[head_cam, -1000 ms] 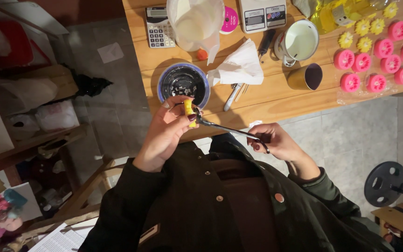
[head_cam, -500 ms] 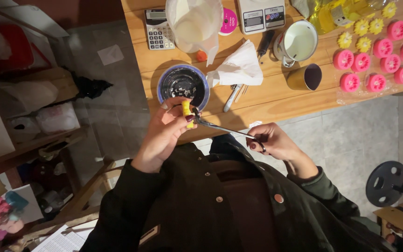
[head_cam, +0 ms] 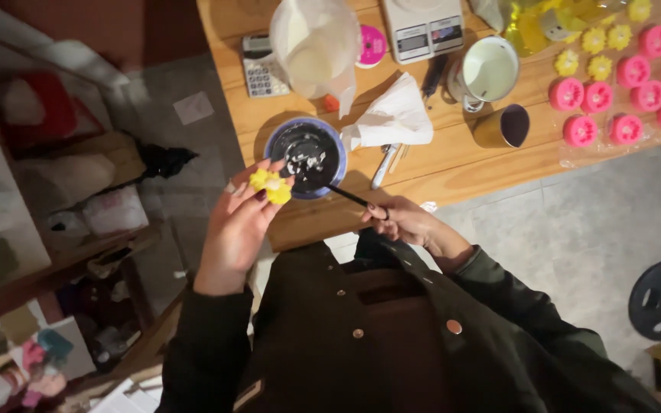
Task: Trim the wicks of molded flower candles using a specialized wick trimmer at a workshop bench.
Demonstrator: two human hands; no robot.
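Your left hand (head_cam: 236, 222) pinches a small yellow flower-shaped piece (head_cam: 270, 185) between thumb and fingertips, held up in the air just beside the near-left rim of the round blue bowl of dark, glossy mixture (head_cam: 307, 155). The piece is bright yellow with lobed petal edges, and it looks waxy and solid; its finer surface detail is too blurred to tell. Your right hand (head_cam: 403, 223) is closed around the handle of a thin dark brush (head_cam: 348, 196), gripping it near the back end, with the tip pointing into the bowl's near edge.

The bowl stands on a light wooden table (head_cam: 453, 172). Just beside it on the right lies a crumpled white paper napkin (head_cam: 392, 117), partly over a metal tool. Behind the bowl stand a translucent white plastic jug (head_cam: 314, 43), a grey calculator (head_cam: 260, 66) and a white digital scale (head_cam: 424, 27). Further right are a white enamel mug (head_cam: 488, 71) and a small yellow cup with a dark inside (head_cam: 505, 126). At the far right, rows of pink flower-shaped pieces (head_cam: 627, 95) and more yellow ones (head_cam: 590, 47) lie on clear plastic sheeting.
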